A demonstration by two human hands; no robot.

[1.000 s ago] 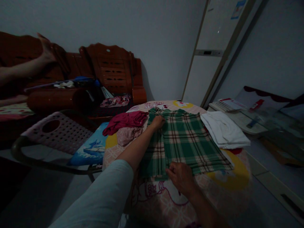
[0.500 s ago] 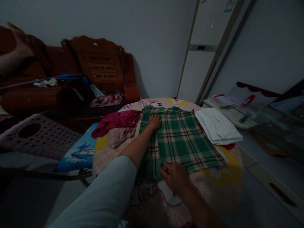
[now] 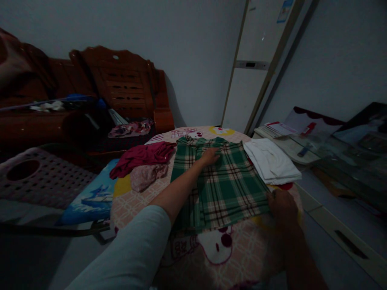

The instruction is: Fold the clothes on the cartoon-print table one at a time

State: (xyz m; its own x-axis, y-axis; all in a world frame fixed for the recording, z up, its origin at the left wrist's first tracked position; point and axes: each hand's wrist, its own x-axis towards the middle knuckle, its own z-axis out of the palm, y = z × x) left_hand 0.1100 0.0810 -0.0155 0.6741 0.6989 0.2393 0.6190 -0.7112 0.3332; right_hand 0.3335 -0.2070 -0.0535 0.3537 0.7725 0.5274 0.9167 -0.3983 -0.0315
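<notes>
Green plaid cloth [image 3: 232, 189] found beneath the left grip [image 3: 211, 156], right grip [image 3: 281, 205] at its near corner

The left grip lies on the far part of the plaid cloth, fingers stretched forward and not closed round anything; it touches the fabric from above, just short of the gathered far edge. The right grip is at the near right corner of the same cloth, its fingers curled and touching the edge. The hand is dark, and whether the corner is clamped between the fingers cannot be told.

The cloth is spread out on the tabletop [image 3: 248, 249], reaching to both sides of the left grip and from there to the right grip. A lengthwise fold line runs below the left forearm.

Beyond the right grip, beside the cloth, is a folded white cloth [image 3: 272, 163]. To the left of the left grip are a crumpled dark pink cloth [image 3: 143, 157] and, on its near side, a paler pink cloth [image 3: 146, 177]. Farther left, off the tabletop, is a blue cushion [image 3: 90, 201] near a woven chair back [image 3: 57, 173].
</notes>
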